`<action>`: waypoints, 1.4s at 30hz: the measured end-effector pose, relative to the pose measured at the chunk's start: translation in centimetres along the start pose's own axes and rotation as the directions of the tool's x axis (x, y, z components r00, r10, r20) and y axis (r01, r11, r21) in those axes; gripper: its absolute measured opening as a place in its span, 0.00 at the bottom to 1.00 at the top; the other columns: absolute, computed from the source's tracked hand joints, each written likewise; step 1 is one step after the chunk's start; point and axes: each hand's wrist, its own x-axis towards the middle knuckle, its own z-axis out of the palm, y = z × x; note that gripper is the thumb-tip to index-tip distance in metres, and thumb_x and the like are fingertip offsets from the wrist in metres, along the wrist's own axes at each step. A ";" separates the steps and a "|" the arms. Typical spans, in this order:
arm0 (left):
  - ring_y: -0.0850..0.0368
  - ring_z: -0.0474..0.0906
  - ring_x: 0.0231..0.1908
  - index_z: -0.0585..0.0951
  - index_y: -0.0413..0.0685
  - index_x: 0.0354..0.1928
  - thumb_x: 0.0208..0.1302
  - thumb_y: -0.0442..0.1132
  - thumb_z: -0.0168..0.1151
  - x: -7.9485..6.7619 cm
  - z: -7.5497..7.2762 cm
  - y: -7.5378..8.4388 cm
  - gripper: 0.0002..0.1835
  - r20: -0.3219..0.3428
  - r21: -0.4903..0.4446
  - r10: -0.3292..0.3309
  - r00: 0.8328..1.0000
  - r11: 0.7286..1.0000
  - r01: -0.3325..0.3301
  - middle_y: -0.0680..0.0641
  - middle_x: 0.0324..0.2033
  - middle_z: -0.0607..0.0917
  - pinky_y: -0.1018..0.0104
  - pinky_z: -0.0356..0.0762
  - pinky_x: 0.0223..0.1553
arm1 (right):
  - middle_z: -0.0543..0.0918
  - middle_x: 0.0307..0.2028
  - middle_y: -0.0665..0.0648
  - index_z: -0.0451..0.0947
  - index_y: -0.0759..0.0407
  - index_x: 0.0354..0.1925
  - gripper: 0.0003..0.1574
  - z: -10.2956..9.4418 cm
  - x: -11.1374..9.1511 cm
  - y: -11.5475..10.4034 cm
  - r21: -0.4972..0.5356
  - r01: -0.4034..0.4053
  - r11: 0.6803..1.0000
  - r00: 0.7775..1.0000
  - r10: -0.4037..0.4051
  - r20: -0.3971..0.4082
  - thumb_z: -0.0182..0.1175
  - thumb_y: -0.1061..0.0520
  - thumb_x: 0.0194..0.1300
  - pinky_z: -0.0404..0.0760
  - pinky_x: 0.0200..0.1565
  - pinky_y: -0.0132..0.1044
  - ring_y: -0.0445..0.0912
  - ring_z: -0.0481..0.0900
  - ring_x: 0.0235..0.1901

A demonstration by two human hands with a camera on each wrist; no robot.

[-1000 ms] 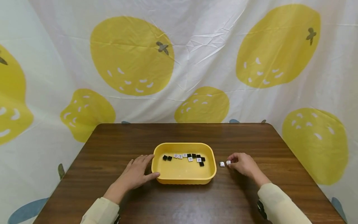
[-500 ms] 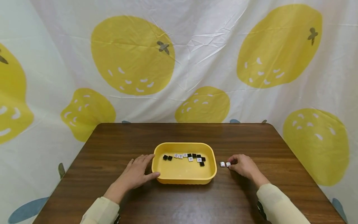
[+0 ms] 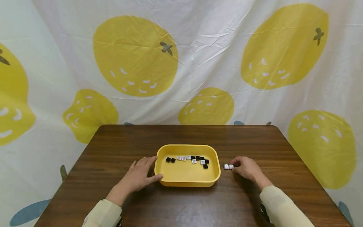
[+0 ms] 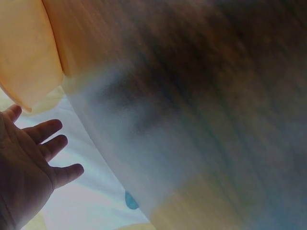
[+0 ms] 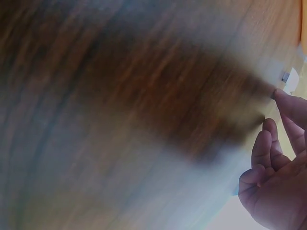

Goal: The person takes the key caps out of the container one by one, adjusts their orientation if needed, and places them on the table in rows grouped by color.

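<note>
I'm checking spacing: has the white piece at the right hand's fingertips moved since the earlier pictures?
Yes. Judged against the yellow tray, the white piece at the right hand has moved left in the head view, closer to the other white piece.

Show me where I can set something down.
Bare: the table in front of the yellow tray, between the sleeves; the strip behind the tray; the tray's near floor. Crowded: right of the tray, with two white pieces and the right hand; the tray's far floor, with small tiles; its left end, by the left hand.
</note>
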 end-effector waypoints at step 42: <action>0.39 0.55 0.72 0.60 0.56 0.76 0.62 0.71 0.58 0.2 0.2 -0.1 0.47 -0.001 0.004 -0.015 1.000 1.000 0.015 0.42 0.71 0.66 0.31 0.44 0.68 | 0.82 0.43 0.56 0.84 0.56 0.54 0.19 -0.4 2.2 -9.8 -0.083 0.172 0.982 0.980 -0.179 -0.084 0.67 0.55 0.65 0.77 0.38 0.49 0.51 0.78 0.39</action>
